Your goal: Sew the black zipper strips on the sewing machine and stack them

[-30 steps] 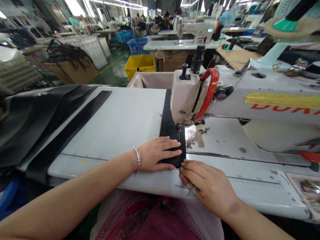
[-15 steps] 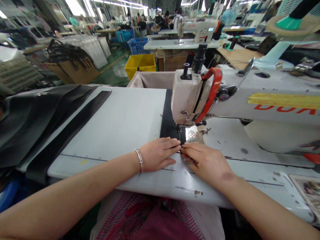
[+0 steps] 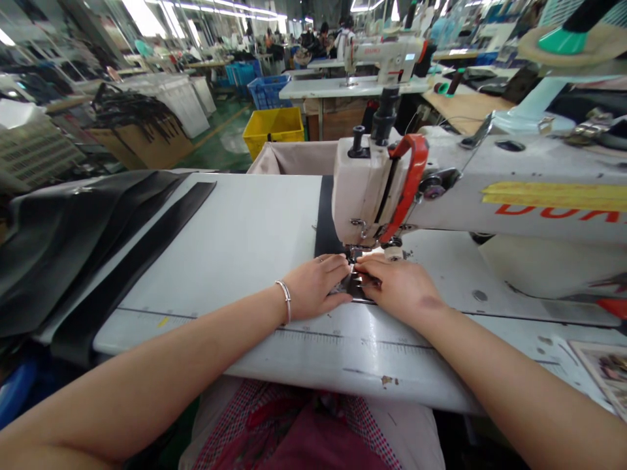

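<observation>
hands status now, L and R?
Left hand: open, fingers at the black strip.
Right hand: fingers curled near the presser foot; grip can't be told.

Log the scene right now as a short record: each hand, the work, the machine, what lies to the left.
Left hand: palm down, fingertips by the presser area, bracelet at wrist
Right hand: beside it, fingers curled, grip unclear
Work: black strip, running under the machine head, near end partly hidden by hands
Machine: white sewing machine with red lever
Left side: second black strip, beside black sheets
</observation>
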The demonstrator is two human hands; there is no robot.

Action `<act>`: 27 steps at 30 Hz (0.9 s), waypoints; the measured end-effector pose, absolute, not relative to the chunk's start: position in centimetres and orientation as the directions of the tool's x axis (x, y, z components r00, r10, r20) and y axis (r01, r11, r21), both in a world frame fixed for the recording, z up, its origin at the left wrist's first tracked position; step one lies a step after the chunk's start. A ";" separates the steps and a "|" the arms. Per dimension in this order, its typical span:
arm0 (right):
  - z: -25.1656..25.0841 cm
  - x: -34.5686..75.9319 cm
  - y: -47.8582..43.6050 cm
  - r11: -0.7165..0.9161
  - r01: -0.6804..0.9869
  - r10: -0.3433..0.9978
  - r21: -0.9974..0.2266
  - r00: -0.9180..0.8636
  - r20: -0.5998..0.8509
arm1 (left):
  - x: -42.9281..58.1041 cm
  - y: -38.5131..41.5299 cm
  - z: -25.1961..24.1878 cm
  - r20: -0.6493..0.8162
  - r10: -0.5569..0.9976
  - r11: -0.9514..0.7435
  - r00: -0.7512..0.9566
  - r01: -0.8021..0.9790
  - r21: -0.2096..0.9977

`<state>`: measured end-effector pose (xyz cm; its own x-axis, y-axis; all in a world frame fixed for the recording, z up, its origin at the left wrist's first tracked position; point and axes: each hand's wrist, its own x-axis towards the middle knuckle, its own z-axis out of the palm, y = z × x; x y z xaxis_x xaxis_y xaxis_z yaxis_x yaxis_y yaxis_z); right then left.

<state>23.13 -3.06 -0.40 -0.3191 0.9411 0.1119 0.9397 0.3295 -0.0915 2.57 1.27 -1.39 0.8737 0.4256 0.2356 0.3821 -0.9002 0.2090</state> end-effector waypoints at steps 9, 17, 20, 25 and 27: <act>-0.6 22.9 -2.6 0.256 0.966 0.962 -0.041 -0.250 0.112 | 2.8 1.8 -1.7 0.263 0.458 -0.884 0.849 0.404 0.236; -3.5 24.1 -2.7 0.329 0.936 0.932 -0.121 -0.302 0.200 | 2.6 1.1 -1.8 0.256 0.454 -0.890 0.854 0.445 0.095; -5.2 24.5 -2.0 0.377 0.915 0.905 -0.145 -0.330 0.270 | 2.6 0.6 -2.5 0.273 0.487 -0.866 0.830 0.500 0.025; -5.9 25.0 -1.6 0.387 0.907 0.899 -0.167 -0.331 0.286 | 2.0 1.2 -2.9 0.219 0.487 -0.872 0.845 0.485 0.067; -5.9 25.5 -2.8 0.434 0.884 0.879 -0.175 -0.372 0.298 | -0.4 2.4 -2.0 0.111 0.575 -0.818 0.811 0.565 0.108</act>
<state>25.47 -2.75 -5.92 -0.3723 0.8789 0.2984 0.8839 0.4337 -0.1747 -0.39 2.40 -1.96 0.8107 0.5749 0.1108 0.5652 -0.8178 0.1084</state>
